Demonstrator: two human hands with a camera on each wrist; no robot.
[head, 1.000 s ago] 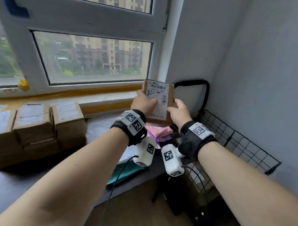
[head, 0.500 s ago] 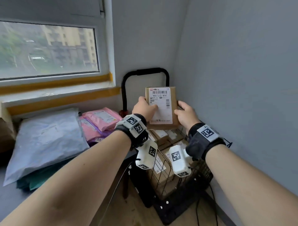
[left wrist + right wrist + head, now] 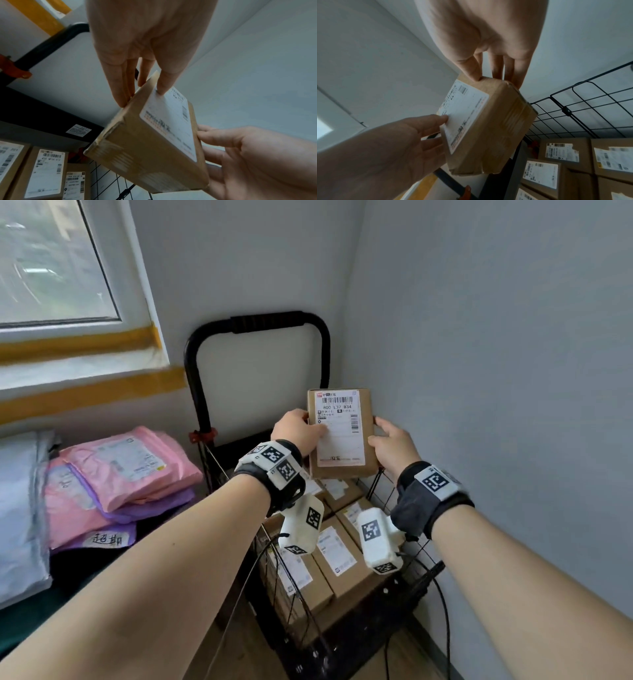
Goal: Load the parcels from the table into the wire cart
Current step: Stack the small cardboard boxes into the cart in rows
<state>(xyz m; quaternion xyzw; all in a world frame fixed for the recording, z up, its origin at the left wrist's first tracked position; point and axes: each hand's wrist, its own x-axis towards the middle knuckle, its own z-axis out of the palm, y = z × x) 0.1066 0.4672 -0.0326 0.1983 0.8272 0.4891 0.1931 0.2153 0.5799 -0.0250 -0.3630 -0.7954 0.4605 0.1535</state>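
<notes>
A small brown cardboard parcel (image 3: 342, 436) with a white shipping label hangs in the air above the black wire cart (image 3: 421, 573). My left hand (image 3: 298, 430) grips its left edge, thumb on the label. My right hand (image 3: 390, 445) grips its right edge. In the left wrist view the parcel (image 3: 154, 146) is pinched between the fingers (image 3: 120, 94) and thumb of my left hand (image 3: 142, 86). In the right wrist view my right hand (image 3: 498, 77) holds the parcel (image 3: 488, 125) at its upper corner. Several labelled brown boxes (image 3: 337, 559) lie packed in the cart below.
Pink and purple mailer bags (image 3: 126, 474) and a grey bag (image 3: 20, 508) lie on the dark table at the left. The cart's black handle (image 3: 260, 323) rises behind the parcel. A grey wall (image 3: 496, 371) stands close on the right. Wooden floor shows below.
Both hands have carried the parcel rightward from over the table to above the cart, and the view has turned with them. The grip on the parcel is unchanged.
</notes>
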